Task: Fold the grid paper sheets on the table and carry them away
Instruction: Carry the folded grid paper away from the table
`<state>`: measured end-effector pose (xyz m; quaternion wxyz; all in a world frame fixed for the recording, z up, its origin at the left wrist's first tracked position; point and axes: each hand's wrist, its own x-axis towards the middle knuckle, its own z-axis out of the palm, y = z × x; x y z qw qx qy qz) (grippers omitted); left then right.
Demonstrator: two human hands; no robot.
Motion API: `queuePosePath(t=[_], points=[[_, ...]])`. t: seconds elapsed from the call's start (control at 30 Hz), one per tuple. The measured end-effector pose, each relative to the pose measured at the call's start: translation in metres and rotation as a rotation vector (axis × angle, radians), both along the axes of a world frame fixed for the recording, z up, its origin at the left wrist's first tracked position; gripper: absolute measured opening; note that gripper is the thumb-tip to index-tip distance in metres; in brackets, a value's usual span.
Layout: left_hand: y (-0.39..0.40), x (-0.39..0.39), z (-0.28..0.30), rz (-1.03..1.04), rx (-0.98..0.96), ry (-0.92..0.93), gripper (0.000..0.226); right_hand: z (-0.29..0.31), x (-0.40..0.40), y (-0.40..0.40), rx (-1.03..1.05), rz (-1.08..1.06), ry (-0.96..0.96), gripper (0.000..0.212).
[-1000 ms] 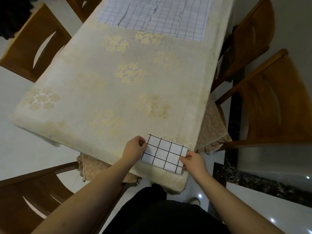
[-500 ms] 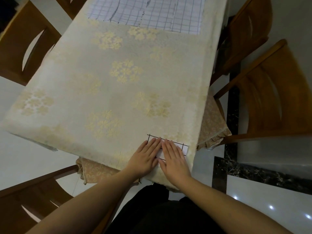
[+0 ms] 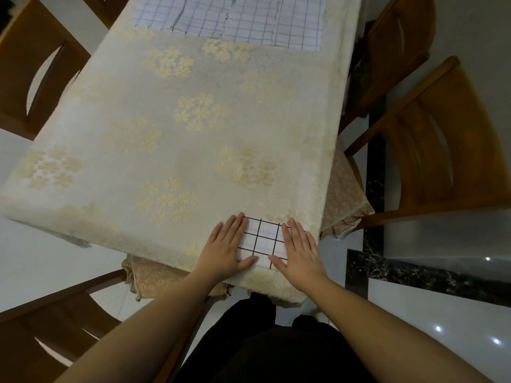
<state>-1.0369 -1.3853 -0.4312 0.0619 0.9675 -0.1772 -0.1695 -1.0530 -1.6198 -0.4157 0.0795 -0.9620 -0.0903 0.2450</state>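
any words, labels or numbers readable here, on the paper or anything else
None. The folded grid paper under the left hand and right hand shows only black grid lines. The grid sheets at the far end carry only lines too. The tablecloth has flower patterns, no text.

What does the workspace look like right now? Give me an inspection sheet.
Surface: table under a cream floral cloth.
Job's things: folded grid paper at the near edge; unfolded grid sheets lying flat at the far end.
Clutter: nothing seen.
Grip: left hand and right hand pressing flat on the folded paper's two sides, fingers straight.
Cables: nothing seen.
Surroundings: wooden chairs around the table, pale glossy floor with a dark marble strip.
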Motion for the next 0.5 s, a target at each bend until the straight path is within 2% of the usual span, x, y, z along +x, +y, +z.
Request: queuePosePath(t=[0.13,0.23,0.3,0.4,0.5], points=[[-0.002,0.004,0.008,-0.019,0.025,0.082,0.1,0.015,0.008,-0.006,0.023,0.059,0.083,0.1],[-0.003,0.015,0.024,0.003,0.019,0.13,0.092,0.03,0.021,-0.012,0.04,0.098,0.165,0.096],[-0.006,0.017,0.038,0.107,-0.042,0.149,0.08,0.044,0.028,-0.017,0.05,0.052,0.192,0.093],[-0.013,0.004,0.058,0.303,-0.151,0.166,0.074,0.067,0.025,-0.02,0.099,-0.042,0.194,0.088],[-0.023,-0.033,0.078,0.365,-0.166,0.151,0.07,0.088,0.006,-0.021,0.219,-0.034,0.229,0.083]])
